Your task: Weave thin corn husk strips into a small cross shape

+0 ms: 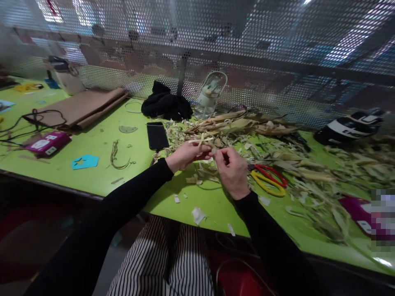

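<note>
My left hand (189,154) and my right hand (232,170) meet over the green table (98,172), both pinched on thin pale strips of dried corn husk (202,142). The strips stick up between my fingertips. A heap of dried husks (234,125) lies just behind my hands. Scissors with red and yellow handles (268,179) lie on the table right beside my right hand.
A black phone (157,135) lies left of my hands, a black cloth (166,105) and a pale green bottle (210,96) behind it. Brown paper (78,107), a magenta box (49,142) and a blue star cutout (84,161) lie at the left. A perforated metal screen (277,61) backs the table.
</note>
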{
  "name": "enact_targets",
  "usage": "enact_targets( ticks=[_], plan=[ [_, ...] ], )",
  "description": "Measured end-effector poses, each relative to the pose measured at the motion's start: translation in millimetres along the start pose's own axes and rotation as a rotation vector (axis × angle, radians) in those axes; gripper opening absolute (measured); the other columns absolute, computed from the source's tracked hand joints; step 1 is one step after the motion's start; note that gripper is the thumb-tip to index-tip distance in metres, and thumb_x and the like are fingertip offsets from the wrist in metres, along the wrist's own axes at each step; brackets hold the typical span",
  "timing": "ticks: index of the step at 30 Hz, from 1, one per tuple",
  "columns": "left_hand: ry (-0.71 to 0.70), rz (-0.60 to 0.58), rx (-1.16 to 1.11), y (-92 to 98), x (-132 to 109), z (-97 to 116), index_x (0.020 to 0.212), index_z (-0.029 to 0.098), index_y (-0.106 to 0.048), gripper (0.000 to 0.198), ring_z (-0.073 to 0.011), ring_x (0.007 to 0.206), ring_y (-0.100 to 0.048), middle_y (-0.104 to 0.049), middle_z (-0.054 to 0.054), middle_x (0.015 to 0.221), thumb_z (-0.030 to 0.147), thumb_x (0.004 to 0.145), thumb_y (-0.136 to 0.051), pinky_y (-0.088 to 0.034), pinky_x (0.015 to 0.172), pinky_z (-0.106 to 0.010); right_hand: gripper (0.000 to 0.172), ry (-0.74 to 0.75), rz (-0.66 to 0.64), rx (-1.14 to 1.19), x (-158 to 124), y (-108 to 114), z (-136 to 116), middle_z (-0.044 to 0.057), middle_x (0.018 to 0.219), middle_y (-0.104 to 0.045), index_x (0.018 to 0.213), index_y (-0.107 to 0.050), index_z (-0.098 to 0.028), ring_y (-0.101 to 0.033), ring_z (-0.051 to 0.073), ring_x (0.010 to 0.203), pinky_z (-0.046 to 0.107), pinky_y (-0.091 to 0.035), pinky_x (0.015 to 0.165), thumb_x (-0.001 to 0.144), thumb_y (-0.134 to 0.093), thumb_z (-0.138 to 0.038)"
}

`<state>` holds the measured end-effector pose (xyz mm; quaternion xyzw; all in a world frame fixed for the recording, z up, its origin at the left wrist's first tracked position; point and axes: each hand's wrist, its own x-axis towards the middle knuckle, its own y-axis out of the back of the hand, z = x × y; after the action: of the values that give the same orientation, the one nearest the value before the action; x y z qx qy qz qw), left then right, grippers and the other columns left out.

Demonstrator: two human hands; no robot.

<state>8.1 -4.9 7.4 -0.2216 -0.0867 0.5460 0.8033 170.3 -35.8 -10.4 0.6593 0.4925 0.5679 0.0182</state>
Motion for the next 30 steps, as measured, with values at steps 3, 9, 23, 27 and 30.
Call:
enact_targets(
  ticks=[3, 9, 23, 27, 30],
  plan=[
    [0.001, -0.03, -0.104, 0.5, -0.4, 2.3, 0.082, 0.009, -0.065, 0.01, -0.0072, 0.074, -0.065, -0.067, -0.002, 0.075, 0.003, 0.087, -0.06, -0.051, 0.096, -0.029, 0.023, -0.017, 0.008, 0.039, 0.8, 0.5, 1.6, -0.001, 0.065, -0.06, 0.08, -0.056, -0.022, -0.051, 0.014, 0.054, 0.028, -0.04, 0.056, 0.098, -0.053, -0.036],
    [-0.149, -0.044, 0.0, 1.4, -0.1, -0.8, 0.076, 0.011, -0.062, 0.025, -0.0071, 0.072, -0.06, -0.062, 0.003, 0.073, 0.017, 0.069, -0.085, -0.051, 0.089, -0.031, 0.021, 0.023, 0.028, 0.045, -2.0, -1.7, -0.8, 0.002, 0.073, -0.068, 0.084, -0.061, -0.022, -0.059, 0.016, 0.061, 0.029, -0.046, 0.061, 0.098, -0.055, -0.037],
    [-0.298, -0.119, 0.518, 11.5, 1.6, -8.1, 0.079, 0.009, -0.069, 0.026, -0.009, 0.061, -0.064, -0.068, -0.002, 0.068, 0.031, 0.075, -0.083, -0.054, 0.061, -0.021, 0.024, -0.024, -0.045, 0.115, 1.3, 2.1, 2.0, 0.005, 0.083, -0.069, 0.092, -0.062, -0.022, -0.058, 0.016, 0.064, 0.031, -0.048, 0.06, 0.095, -0.06, -0.046],
    [-0.269, -0.171, 0.457, 8.1, -2.1, -7.1, 0.081, 0.009, -0.065, 0.029, -0.0081, 0.064, -0.062, -0.067, -0.002, 0.072, 0.032, 0.077, -0.081, -0.053, 0.064, -0.023, 0.022, -0.131, -0.077, 0.226, 2.5, 5.0, 1.4, 0.002, 0.077, -0.066, 0.088, -0.063, -0.022, -0.057, 0.016, 0.063, 0.03, -0.045, 0.059, 0.095, -0.06, -0.042],
    [-0.304, -0.163, 0.461, 7.3, -4.3, -3.5, 0.081, 0.011, -0.06, 0.034, -0.0084, 0.061, -0.06, -0.064, 0.0, 0.068, 0.032, 0.072, -0.085, -0.05, 0.059, -0.022, 0.022, -0.264, -0.146, 0.41, 3.7, 6.1, 1.3, -0.002, 0.068, -0.059, 0.088, -0.063, -0.022, -0.05, 0.013, 0.056, 0.027, -0.04, 0.053, 0.093, -0.061, -0.043]
  ],
)
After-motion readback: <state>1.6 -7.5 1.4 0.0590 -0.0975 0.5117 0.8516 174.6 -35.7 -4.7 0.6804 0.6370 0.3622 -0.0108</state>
